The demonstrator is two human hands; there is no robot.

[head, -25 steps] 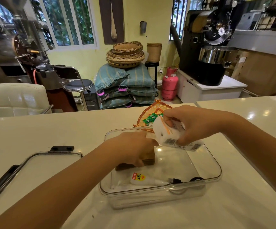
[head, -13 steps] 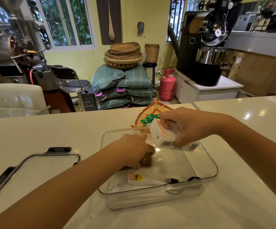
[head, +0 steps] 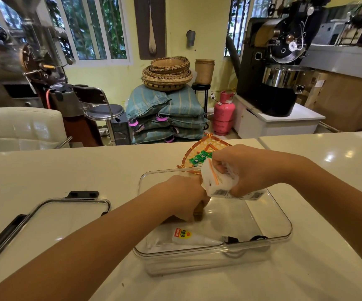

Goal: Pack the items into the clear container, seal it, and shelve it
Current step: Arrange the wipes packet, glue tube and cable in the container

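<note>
The left hand (head: 184, 197) is down inside the clear rectangular plastic container (head: 284, 220) on the pale glossy desk (head: 89, 168), grip closed on a brown wooden block (head: 199, 210), likely seating it by the far wall. The right hand (head: 240, 170) pinches a white barcoded packet (head: 218, 185) over the far rim, probably next in. A white glue tube (head: 192, 237) and black cable (head: 240, 238) line the near wall; the middle floor is free. The black-latched clear lid (head: 67, 213) waits well left

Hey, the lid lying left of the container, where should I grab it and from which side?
Probably take the lid by its right edge, nearest the container, reaching down from above. It lies flat on the counter, and black latches occupy the far and left edges, so the plain right rim is likely easier to pinch and lift.
</note>
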